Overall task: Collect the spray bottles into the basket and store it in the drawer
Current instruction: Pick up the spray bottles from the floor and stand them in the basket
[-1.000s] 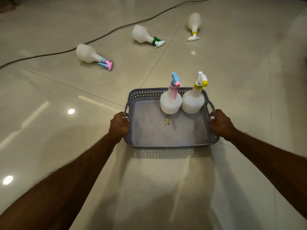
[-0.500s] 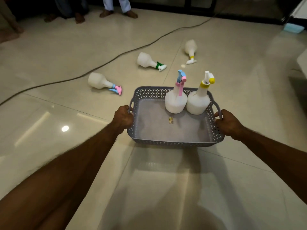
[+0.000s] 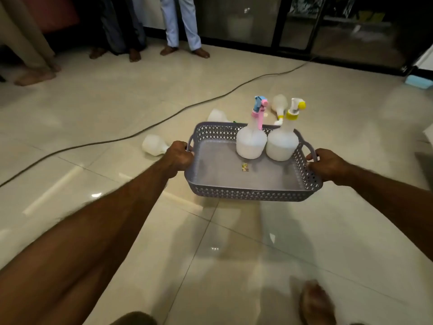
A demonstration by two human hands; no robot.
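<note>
Single head-worn view, aimed forward and down

The scene is seen from the wearer's head height through a wide-angle lens, tilted down over both outstretched forearms; the basket (image 3: 253, 193) is framed close at centre, the tiled floor (image 3: 117, 109) is spread beyond it, and bystanders' legs (image 3: 180, 24) are cut off by the top edge.

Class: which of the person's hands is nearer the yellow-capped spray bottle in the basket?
Right. The right hand grips the handle beside the yellow-capped spray bottle; the left hand grips the basket's far handle.
</note>
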